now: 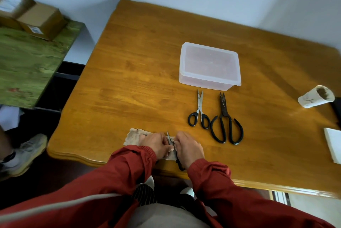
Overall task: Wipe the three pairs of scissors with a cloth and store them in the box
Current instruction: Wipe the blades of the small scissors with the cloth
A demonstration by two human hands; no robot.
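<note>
Counter (147, 52) of wood carries a lidded box (203, 82) mid-top. Just nearer lie big scissors (224, 112) and small scissors (199, 109), side by side, tips toward the box. At the near edge, left grip (156, 144) pinches the cloth (133, 136) against the third scissors (169, 138); right grip (189, 148) curls round them.

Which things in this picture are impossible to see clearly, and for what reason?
Head view:
- Small black-handled scissors: mostly covered by left hand and right hand.
- Beige cloth: partly under the hands.
- Translucent lidded plastic box: contents obscured by frosted lid.
- White flat object: cut off by right edge.
</note>
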